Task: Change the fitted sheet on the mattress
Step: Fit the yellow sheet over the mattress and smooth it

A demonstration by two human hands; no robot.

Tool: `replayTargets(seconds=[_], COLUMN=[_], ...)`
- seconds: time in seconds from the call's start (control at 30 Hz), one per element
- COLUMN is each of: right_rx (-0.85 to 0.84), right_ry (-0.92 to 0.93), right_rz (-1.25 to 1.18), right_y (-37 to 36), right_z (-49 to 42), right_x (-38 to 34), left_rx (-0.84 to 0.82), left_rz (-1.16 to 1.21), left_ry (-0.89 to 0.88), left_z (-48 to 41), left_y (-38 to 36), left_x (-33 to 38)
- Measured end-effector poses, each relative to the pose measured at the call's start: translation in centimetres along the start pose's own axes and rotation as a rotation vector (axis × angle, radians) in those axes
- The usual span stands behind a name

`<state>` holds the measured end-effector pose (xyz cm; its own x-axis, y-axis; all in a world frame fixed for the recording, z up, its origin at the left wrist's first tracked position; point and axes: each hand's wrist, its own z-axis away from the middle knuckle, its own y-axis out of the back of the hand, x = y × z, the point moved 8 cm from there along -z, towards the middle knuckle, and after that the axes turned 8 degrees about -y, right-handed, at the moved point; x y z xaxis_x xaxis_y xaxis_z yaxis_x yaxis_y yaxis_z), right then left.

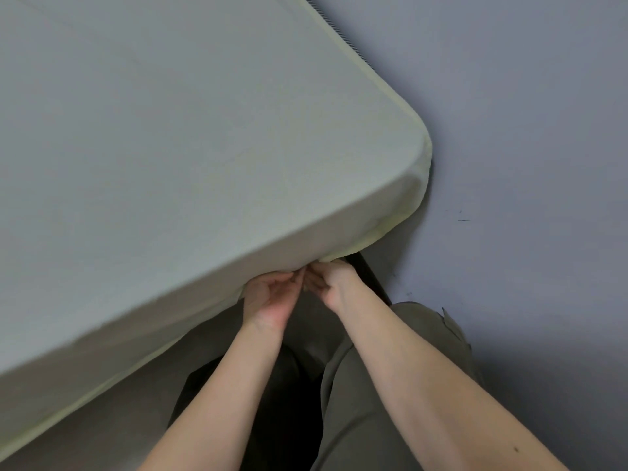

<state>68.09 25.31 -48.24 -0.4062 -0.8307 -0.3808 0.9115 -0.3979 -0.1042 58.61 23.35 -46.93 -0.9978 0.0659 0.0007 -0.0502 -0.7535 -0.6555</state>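
Gripping the sheet (pixel 204 147) hem, both hands work side by side: left hand (pixel 272 294) and right hand (pixel 331 280), fingers (pixel 314 283) closed on the fabric's lower edge. Above them the mattress (pixel 326 20) corner looks covered. Probably tucking the hem under comes next. Gray floor (pixel 526 164) lies beyond.

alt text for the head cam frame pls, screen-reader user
Both hands, left hand and right hand, grip the lower edge of a pale fitted sheet near the mattress corner, fingers curled under the hem. Grey floor lies beyond; olive trousers below.
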Motion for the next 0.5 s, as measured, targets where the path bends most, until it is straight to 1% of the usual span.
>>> replayTargets(seconds=[0.1, 0.2, 0.27, 0.4, 0.5], right_rx=[0.09, 0.069, 0.003, -0.188, -0.26], right_ry=[0.088, 0.135, 0.143, 0.215, 0.228], right_rz=[-0.166, -0.307, -0.405, -0.694, -0.805], right_y=[1.3, 0.9, 0.4, 0.1, 0.5], right_z=[0.6, 1.1, 1.2, 1.0, 0.5], right_x=[-0.7, -1.3, -2.1, -5.0, -7.0], left_rx=[0.018, 0.038, 0.075, 0.123, 0.126], left_rz=[0.002, 0.022, 0.021, -0.056, -0.092], left_ry=[-0.002, -0.014, -0.017, -0.005, -0.008], left_z=[0.2, 0.1, 0.0, 0.2, 0.2], left_y=[0.0, 0.0, 0.2, 0.4, 0.6], left_x=[0.1, 0.1, 0.2, 0.3, 0.5])
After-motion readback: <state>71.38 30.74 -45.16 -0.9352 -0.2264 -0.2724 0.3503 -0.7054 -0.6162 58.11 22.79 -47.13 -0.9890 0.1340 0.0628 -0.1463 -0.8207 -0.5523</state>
